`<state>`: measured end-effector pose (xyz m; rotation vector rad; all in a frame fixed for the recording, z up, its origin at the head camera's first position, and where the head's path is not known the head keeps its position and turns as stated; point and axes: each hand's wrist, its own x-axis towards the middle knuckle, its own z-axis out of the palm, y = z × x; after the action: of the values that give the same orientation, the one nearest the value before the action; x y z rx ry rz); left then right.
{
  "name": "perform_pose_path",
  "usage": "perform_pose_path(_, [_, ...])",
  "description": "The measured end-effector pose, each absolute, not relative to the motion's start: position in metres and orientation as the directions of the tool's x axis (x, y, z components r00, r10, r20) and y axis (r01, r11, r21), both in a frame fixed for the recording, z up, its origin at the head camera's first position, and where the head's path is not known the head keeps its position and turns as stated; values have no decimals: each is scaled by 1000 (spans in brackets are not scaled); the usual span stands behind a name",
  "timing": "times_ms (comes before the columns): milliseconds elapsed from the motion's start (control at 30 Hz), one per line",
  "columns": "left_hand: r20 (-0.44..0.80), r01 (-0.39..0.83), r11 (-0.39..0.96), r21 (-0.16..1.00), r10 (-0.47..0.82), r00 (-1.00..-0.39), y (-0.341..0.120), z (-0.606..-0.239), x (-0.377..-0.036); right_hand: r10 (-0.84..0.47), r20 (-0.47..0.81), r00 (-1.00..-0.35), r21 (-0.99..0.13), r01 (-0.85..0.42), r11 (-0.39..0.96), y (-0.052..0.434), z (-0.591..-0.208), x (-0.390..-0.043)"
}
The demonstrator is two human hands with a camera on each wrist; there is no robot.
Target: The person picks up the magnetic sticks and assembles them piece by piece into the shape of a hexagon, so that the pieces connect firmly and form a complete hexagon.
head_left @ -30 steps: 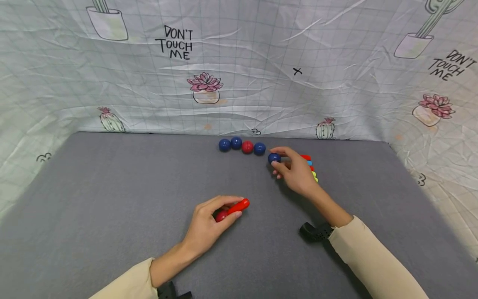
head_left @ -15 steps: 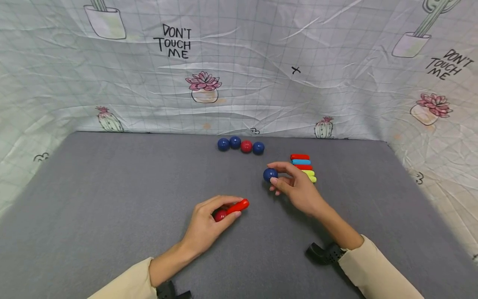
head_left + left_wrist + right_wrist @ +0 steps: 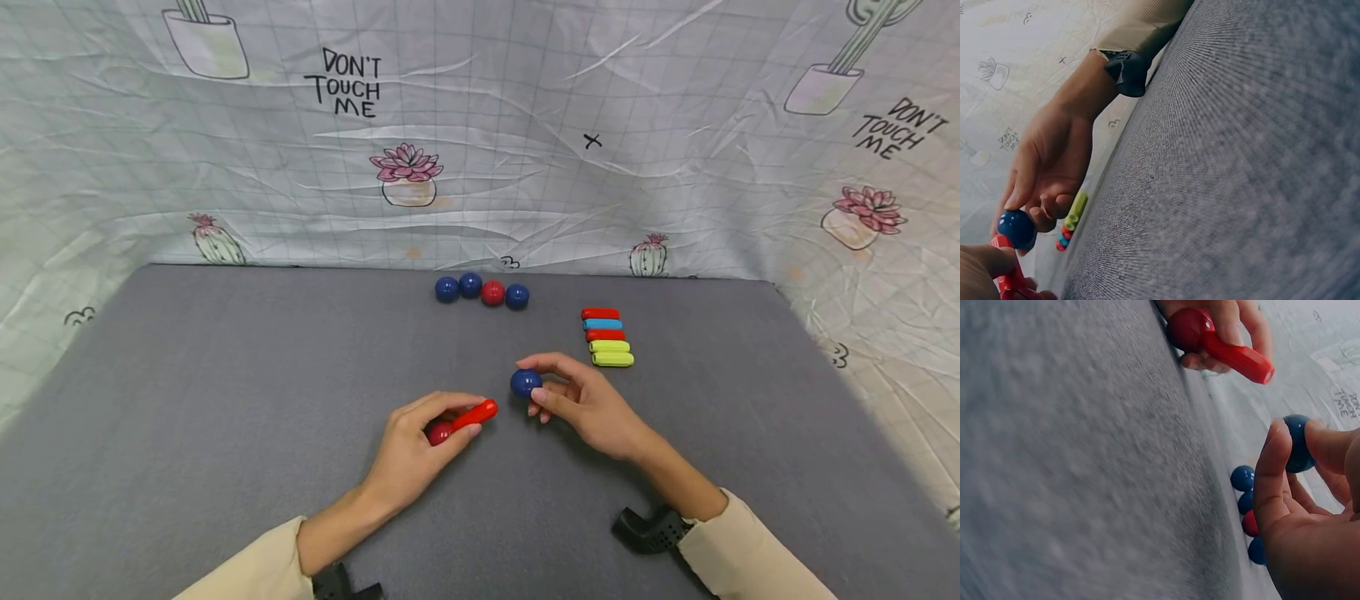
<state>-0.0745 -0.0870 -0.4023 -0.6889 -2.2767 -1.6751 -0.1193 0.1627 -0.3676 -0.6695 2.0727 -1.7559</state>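
My right hand pinches a dark blue ball between thumb and fingers, just above the grey mat. The same blue ball shows in the right wrist view and also in the left wrist view. My left hand grips a red stick joined to a red ball, resting on the mat. The blue ball is a short way right of the red stick's tip.
A row of three blue balls and one red ball lies at the mat's far edge. A stack of red, blue and yellow-green sticks lies to the right. A printed cloth hangs behind and at both sides.
My right hand has carried the blue ball from beside the row of balls toward me and left, close to the red stick. The left hand has stayed put.
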Motion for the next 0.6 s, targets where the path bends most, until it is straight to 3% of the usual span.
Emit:
perform_pose_path(267, [459,506,235,830,229,-859,-86,-402,-73,-599,64,-798,-983,-153,99,159,-369,-116])
perform_pose_path(500, [432,480,254,840,223,-874,-82,-364,-62,-623,79,-778,-984,-161,75,157,-367,-113])
perform_pose_path(600, [434,484,252,838,228,-871,-81,-368,-64,-624,82,-777,-984,-161,71,158,-367,-113])
